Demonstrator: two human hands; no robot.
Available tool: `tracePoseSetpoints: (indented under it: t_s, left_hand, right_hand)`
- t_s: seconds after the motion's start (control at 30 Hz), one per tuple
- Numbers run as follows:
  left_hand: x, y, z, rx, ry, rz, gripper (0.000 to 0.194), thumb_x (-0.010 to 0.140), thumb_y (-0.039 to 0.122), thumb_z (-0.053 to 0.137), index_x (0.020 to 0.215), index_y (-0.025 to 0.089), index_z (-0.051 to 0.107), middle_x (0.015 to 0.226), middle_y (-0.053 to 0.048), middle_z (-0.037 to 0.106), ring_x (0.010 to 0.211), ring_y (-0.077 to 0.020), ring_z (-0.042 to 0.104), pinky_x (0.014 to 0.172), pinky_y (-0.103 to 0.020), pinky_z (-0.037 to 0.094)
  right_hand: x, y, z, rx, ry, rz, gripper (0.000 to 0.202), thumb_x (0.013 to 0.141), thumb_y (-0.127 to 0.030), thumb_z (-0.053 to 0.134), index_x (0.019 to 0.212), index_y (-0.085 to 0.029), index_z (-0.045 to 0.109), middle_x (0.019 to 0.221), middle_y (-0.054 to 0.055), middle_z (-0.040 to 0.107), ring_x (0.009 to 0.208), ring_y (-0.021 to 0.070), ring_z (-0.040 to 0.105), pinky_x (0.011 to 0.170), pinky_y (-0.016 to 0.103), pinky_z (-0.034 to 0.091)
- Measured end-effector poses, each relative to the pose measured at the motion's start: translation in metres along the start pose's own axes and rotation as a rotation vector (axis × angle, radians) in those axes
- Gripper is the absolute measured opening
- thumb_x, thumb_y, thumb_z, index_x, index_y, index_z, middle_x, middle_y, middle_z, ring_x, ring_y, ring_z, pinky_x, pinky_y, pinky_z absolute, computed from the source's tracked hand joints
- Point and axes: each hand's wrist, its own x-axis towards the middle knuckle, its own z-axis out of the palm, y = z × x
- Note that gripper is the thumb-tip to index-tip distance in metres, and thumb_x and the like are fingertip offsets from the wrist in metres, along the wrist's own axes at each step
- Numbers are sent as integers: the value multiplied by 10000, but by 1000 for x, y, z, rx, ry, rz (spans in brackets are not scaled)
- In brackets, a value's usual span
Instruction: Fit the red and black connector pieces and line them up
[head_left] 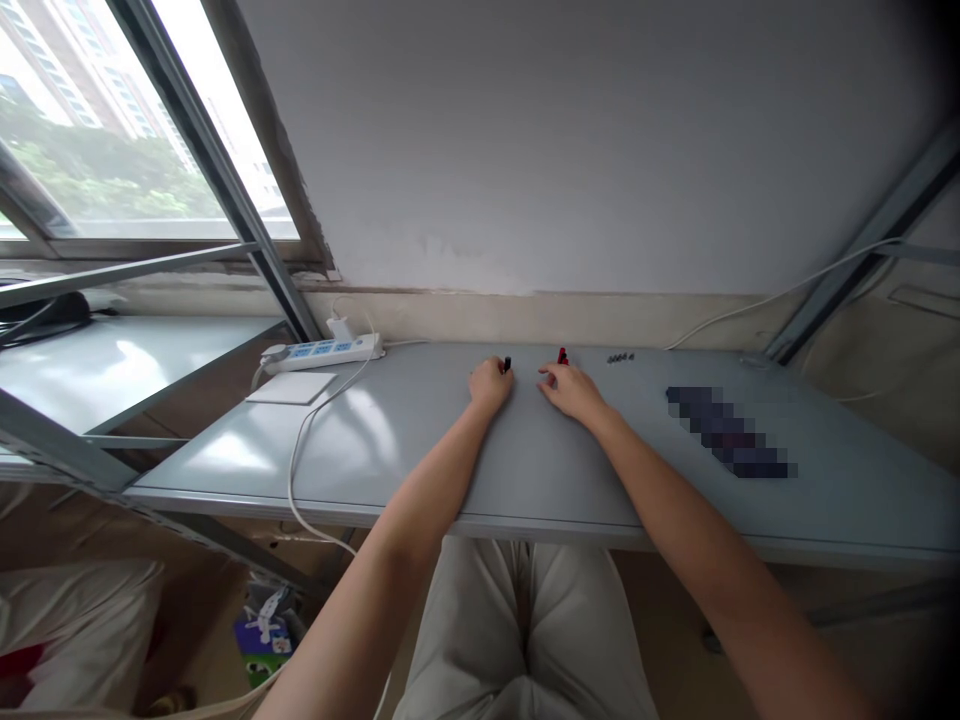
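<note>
My left hand (491,384) rests on the grey desk with its fingers closed round a small black object (508,364) that sticks up past the fingertips. To its right, my right hand (568,388) is over the desk, fingers curved and the thumb apart from them. Just beyond its fingers stands a small red object (562,355), partly hidden by the hand; whether the fingers touch it cannot be made out. Several small dark metallic pieces (620,358) lie in a row farther right, near the back edge.
The grey desk (555,500) meets the wall at the back. At the left are a white power strip (322,350), a white flat square (291,388) and a white cable (294,470) over the front edge. A blurred dark item (724,432) lies at the right.
</note>
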Motion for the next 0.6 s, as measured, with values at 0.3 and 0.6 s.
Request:
tracePoseSetpoints:
  t_s: [0.3,0.6]
  left_hand:
    - [-2,1,3,54,-54,-64,144,716,269,507,809,190,584,863,-95,628,884,-217,542,829,-365,321]
    - [-1,-3,3,-54,-36,-67,158,685,321,576,732,171,595,868,-124,607,945,-250,511,843,-394,303]
  right_hand:
    - [0,-1,1,1,-12,22,274,777,-306,502,1014,-200,589,840,52,635,799,179,566,699,298,415]
    - [2,0,-1,-16,4,88,229,773,-300,495,937,-202,622,820,68,635,764,188,569,672,300,409]
